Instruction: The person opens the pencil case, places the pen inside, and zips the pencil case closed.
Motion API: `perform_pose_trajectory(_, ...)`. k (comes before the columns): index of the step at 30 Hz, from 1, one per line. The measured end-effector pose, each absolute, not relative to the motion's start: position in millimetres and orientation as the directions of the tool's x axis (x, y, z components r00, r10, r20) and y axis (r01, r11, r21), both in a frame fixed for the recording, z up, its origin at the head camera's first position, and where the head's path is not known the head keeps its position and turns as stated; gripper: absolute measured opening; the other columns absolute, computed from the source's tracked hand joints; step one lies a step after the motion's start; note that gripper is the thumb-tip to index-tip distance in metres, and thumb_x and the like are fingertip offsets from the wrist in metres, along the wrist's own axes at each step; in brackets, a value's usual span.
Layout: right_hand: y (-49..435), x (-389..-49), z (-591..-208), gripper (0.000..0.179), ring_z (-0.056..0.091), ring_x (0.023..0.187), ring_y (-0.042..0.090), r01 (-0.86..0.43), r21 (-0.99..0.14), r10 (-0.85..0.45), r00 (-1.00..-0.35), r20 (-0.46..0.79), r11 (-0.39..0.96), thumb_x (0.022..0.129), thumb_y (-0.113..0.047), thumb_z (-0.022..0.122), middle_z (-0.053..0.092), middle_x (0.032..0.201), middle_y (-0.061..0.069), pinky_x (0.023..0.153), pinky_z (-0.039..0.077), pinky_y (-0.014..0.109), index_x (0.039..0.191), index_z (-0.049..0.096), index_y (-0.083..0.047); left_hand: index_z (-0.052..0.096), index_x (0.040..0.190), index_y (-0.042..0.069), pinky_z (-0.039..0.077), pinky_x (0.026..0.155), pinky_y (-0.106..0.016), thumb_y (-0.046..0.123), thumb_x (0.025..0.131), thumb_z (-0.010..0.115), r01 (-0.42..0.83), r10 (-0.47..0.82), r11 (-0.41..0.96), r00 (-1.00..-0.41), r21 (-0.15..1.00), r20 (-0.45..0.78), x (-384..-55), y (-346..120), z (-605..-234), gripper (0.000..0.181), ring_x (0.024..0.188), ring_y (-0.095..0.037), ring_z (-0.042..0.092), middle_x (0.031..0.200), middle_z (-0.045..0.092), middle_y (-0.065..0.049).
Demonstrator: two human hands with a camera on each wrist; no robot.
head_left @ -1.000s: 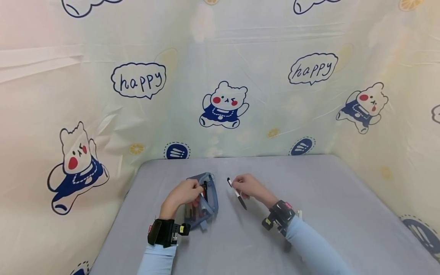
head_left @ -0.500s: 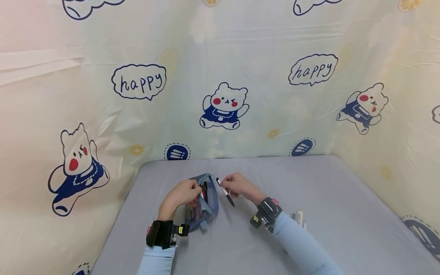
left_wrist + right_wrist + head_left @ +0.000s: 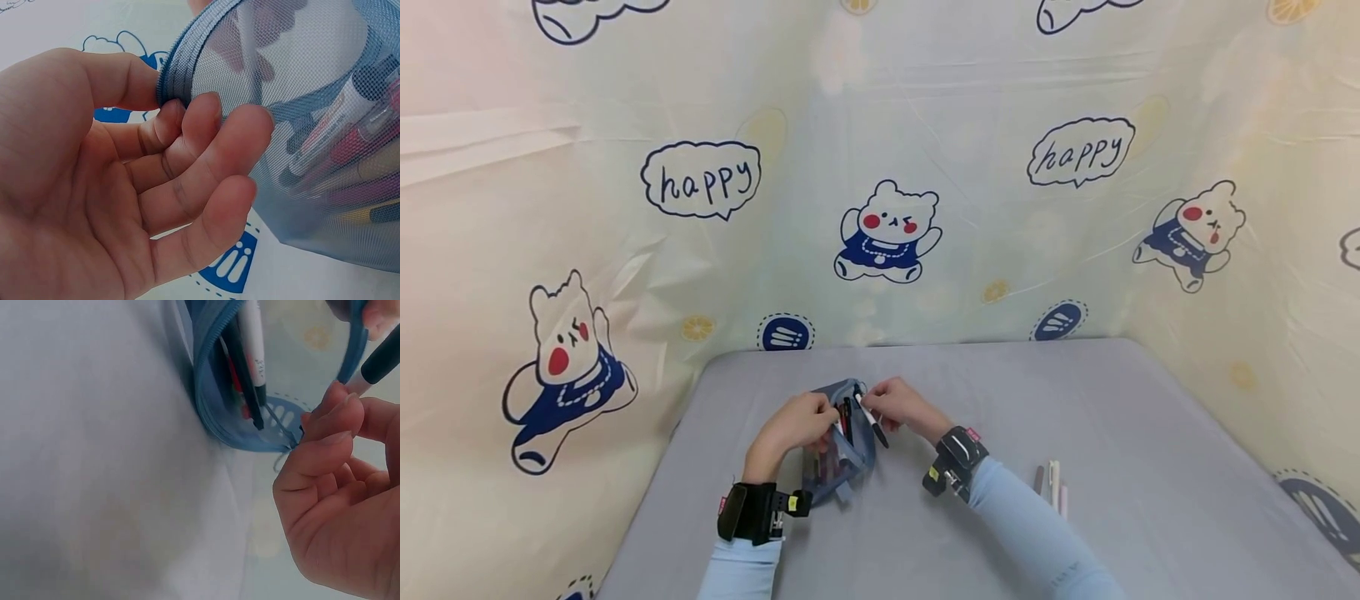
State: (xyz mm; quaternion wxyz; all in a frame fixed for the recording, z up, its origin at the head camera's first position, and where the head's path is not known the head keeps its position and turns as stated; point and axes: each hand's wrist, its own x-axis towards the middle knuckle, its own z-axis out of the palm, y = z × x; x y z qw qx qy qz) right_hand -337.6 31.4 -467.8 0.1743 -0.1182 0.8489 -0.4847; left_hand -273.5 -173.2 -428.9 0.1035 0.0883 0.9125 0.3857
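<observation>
A blue mesh pencil case [image 3: 865, 454] lies unzipped on the table, left of the middle. My left hand [image 3: 801, 421] pinches its zippered edge [image 3: 187, 56] between thumb and fingers. Through the mesh in the left wrist view show a white marker [image 3: 328, 128] and several coloured pens. The right wrist view looks into the mouth, where a dark pen [image 3: 242, 372] lies beside a white one [image 3: 253, 344]. My right hand [image 3: 904, 404] pinches a white marker with black ends [image 3: 868, 412], slanted at the case's right rim. Part of this marker is hidden behind my fingers.
Several slim pens [image 3: 1054, 479] lie on the grey table [image 3: 1120, 417] by my right forearm. A patterned cloth backdrop [image 3: 985, 250] rises behind the table's far edge and along both sides.
My right hand has moved left with the marker, from over the table to the rim of the pencil case. My left hand has stayed almost still. The pens beside the right forearm show more fully.
</observation>
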Motion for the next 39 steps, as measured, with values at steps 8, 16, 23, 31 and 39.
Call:
perform_pose_trajectory(8,12,-338,-475,0.027,0.047,0.045,0.012,-0.013,-0.883,-0.384,-0.903,-0.191,0.47,0.095,-0.024,0.057,0.052,0.058,-0.002,0.045,0.037,0.029,0.074,0.062,-0.008,0.054,0.079,0.008,0.053,0.061,-0.04,0.019,0.097,0.05,0.066,0.23,0.68,-0.965,0.73,-0.127,-273,-174,-430,0.021,0.058,-0.02,0.064,0.071,0.061,-0.007)
perform_pose_trajectory(16,1,-340,-479,0.03,0.048,0.043,0.01,-0.001,-0.884,-0.341,-0.923,-0.18,0.468,0.095,-0.022,0.056,0.052,0.054,-0.002,0.043,0.039,0.026,0.069,0.061,-0.007,0.054,0.078,0.008,0.051,0.057,-0.036,0.017,0.096,0.05,0.068,0.23,0.681,-0.965,0.729,-0.124,-272,-174,-427,0.021,0.057,-0.02,0.064,0.07,0.06,-0.007)
perform_pose_trajectory(23,-8,-342,-484,0.029,0.048,0.042,0.01,0.008,-0.874,-0.303,-0.936,-0.177,0.485,0.094,-0.021,0.058,0.052,0.053,-0.002,0.042,0.039,0.026,0.068,0.062,-0.01,0.054,0.077,0.008,0.053,0.058,-0.038,0.017,0.096,0.05,0.071,0.226,0.678,-0.967,0.731,-0.115,-272,-173,-428,0.021,0.057,-0.02,0.064,0.071,0.06,-0.007)
perform_pose_trajectory(31,-14,-337,-482,0.027,0.05,0.043,0.01,-0.011,-0.894,-0.339,-0.928,-0.158,0.448,0.096,-0.02,0.055,0.061,0.06,0.0,0.04,0.039,0.022,0.073,0.066,-0.009,0.055,0.078,0.008,0.054,0.058,-0.04,0.018,0.096,0.05,0.076,0.235,0.682,-0.965,0.728,-0.118,-272,-173,-429,0.022,0.056,-0.02,0.062,0.069,0.06,-0.007)
perform_pose_trajectory(39,-4,-328,-472,0.026,0.05,0.042,0.01,-0.09,-0.907,-0.414,-0.905,-0.098,0.412,0.097,-0.016,0.052,0.069,0.069,0.009,0.04,0.038,0.023,0.085,0.071,-0.003,0.053,0.077,0.008,0.053,0.059,-0.041,0.017,0.096,0.05,0.07,0.227,0.682,-0.967,0.728,-0.119,-272,-174,-428,0.022,0.055,-0.019,0.062,0.071,0.062,-0.008)
